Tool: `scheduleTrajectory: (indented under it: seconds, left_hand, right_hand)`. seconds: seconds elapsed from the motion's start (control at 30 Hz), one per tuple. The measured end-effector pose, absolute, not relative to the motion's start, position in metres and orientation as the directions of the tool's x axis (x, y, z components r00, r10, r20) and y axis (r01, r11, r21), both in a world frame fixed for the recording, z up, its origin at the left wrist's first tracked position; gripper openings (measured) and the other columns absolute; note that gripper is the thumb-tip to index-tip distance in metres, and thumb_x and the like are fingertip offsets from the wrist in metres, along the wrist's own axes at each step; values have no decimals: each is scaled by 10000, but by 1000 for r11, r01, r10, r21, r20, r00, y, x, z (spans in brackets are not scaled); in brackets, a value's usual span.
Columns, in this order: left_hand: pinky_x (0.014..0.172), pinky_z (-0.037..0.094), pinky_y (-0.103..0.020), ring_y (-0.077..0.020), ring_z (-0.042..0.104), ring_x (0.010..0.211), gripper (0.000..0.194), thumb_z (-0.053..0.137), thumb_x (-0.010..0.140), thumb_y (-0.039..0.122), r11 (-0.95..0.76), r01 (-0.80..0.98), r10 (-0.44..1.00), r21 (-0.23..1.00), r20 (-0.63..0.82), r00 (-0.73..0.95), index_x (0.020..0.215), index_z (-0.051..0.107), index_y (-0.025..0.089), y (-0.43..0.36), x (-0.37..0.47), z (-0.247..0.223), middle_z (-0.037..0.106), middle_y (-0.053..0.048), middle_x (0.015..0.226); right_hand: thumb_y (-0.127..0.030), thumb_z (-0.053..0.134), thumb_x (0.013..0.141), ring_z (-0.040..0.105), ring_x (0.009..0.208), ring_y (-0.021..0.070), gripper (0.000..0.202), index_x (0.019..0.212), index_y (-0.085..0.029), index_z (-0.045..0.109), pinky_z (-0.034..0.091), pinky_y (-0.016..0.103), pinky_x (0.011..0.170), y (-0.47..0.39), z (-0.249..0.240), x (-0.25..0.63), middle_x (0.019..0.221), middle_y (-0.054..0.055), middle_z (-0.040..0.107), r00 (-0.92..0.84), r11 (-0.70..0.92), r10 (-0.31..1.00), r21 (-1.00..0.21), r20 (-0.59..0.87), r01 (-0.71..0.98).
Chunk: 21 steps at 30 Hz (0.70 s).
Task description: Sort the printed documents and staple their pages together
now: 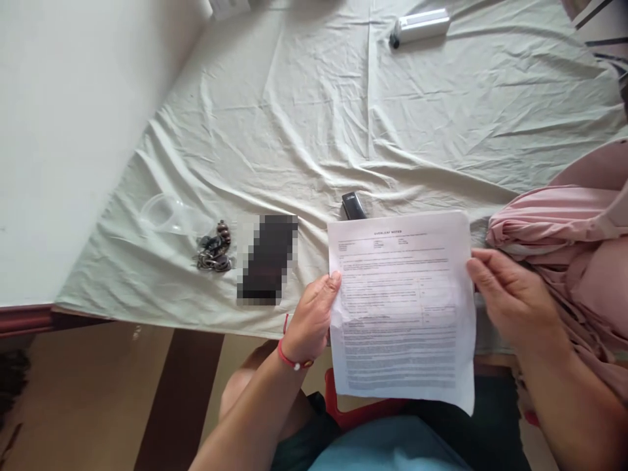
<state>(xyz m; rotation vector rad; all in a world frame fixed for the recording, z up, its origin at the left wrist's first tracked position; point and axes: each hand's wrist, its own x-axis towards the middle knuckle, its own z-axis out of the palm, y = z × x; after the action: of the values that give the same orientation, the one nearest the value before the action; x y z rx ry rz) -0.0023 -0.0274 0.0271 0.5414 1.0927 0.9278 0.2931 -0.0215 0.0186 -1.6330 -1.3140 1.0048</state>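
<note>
A printed sheet of paper (400, 307) is held up in front of me at the table's near edge, its text side facing me. My left hand (314, 314) grips its left edge, thumb on the front and fingers hidden behind. At the upper right edge, my right hand (515, 301) pinches the paper between thumb and fingers. Just beyond the sheet's top edge lies a small black object (353, 205), perhaps a stapler, partly covered by the paper. A dark, pixelated flat object (268, 258) lies to the left of my left hand.
On the clothed table (304, 131), a bunch of keys (214, 252) lies beside a clear plastic cup or lid (161, 212) at the left. A white bottle (420, 27) lies on its side at the far end. Pink fabric (564, 242) is bunched at the right. A white wall (73, 131) borders the left.
</note>
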Motion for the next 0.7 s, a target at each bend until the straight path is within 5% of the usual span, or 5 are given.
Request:
scheduleTrajectory:
  seconds: [0.1, 0.17, 0.3, 0.4, 0.7]
  left_hand:
    - [987, 593, -425, -323, 740, 1148, 466, 720, 929, 566, 500, -281, 866, 819, -476, 154, 1098, 793, 138, -32, -5, 29, 819, -130, 1063]
    - [960, 590, -409, -316, 734, 1133, 479, 696, 941, 586, 474, -195, 879, 859, -447, 168, 1084, 793, 140, -33, -6, 30, 815, -127, 1051]
    - [933, 564, -390, -283, 719, 1063, 521, 637, 963, 635, 426, -67, 896, 902, -411, 167, 1065, 782, 145, -35, -4, 27, 799, -120, 1041]
    - [912, 541, -371, -249, 695, 992, 516, 611, 974, 645, 385, -1, 915, 923, -382, 131, 1016, 776, 159, -37, -2, 22, 785, -104, 1026]
    - [851, 524, -339, -244, 673, 1006, 502, 561, 1015, 613, 478, 6, 836, 879, -457, 303, 1077, 752, 153, -35, 0, 32, 760, -97, 1024]
  right_hand:
    - [-581, 644, 979, 709, 802, 211, 398, 1270, -316, 704, 585, 340, 686, 9, 31, 303, 916, 25, 752, 143, -105, 987, -954, -67, 280]
    - [-592, 637, 976, 725, 852, 239, 463, 1348, -316, 657, 596, 392, 744, 29, 42, 302, 960, 38, 768, 98, -37, 995, -919, 2, 393]
    - [-413, 663, 986, 680, 1129, 312, 244, 1191, -316, 751, 554, 507, 985, 51, 64, 280, 1235, 81, 747, -113, 344, 917, -614, 382, 710]
    - [-324, 587, 1028, 654, 1162, 312, 228, 1184, -300, 753, 541, 512, 1006, 53, 63, 256, 1200, 70, 767, -322, 500, 857, -499, 402, 708]
    - [-306, 535, 1065, 669, 977, 240, 227, 1043, -255, 754, 524, 442, 953, 52, 19, 238, 941, 33, 806, -332, 502, 864, -594, 379, 628]
